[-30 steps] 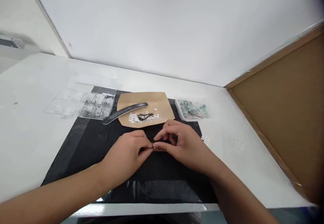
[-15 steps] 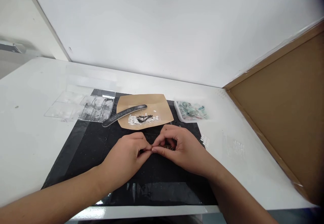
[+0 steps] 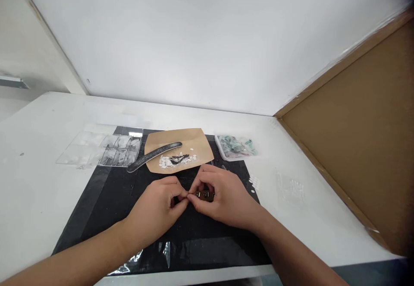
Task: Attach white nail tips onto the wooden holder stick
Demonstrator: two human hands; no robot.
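My left hand [image 3: 163, 202] and my right hand [image 3: 220, 195] meet fingertip to fingertip over the black mat [image 3: 155, 249]. Both are closed in a pinch, and whatever sits between the fingertips is too small and too covered to name. Beneath the arch of my right fingers lies a small brown block with shiny metallic bits [image 3: 205, 195], partly hidden by the hand. Just beyond the hands is a brown paper tray [image 3: 194, 137] with white chips and dark scraps [image 3: 177, 161] in it. A curved black nail file [image 3: 155, 155] rests across its left side.
A clear compartment box [image 3: 121, 150] with pale nail tips lies open at the left. At the right stands a white tub [image 3: 234, 146] of greenish pieces. Small white tabs [image 3: 254, 181] and a clear sheet [image 3: 289, 187] lie right of the mat. A brown board [image 3: 349, 130] edges the right side.
The view has shifted slightly, so the things on the table appear lower and a little to the left. My hands keep their pinch; more of the brown block shows under my right hand.
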